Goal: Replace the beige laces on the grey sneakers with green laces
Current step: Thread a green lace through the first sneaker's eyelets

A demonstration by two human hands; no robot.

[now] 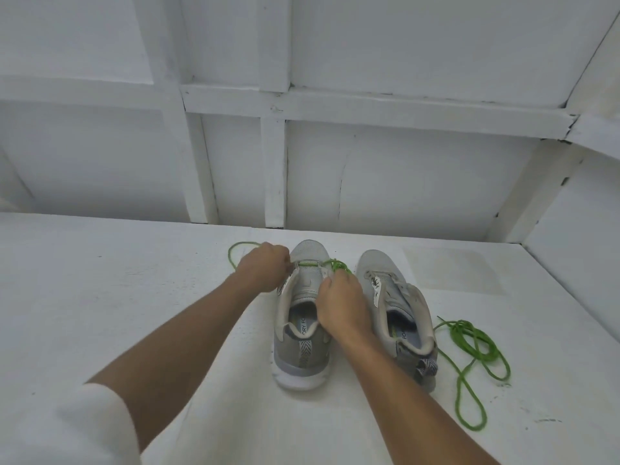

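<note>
While on green lace, left hand, right hand.

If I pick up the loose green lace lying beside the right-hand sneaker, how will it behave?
Probably floppy: the green lace lies in slack loops on the white surface. Likely light, being thin cord. It may tangle, since its loops cross near the right-hand sneaker.
</note>
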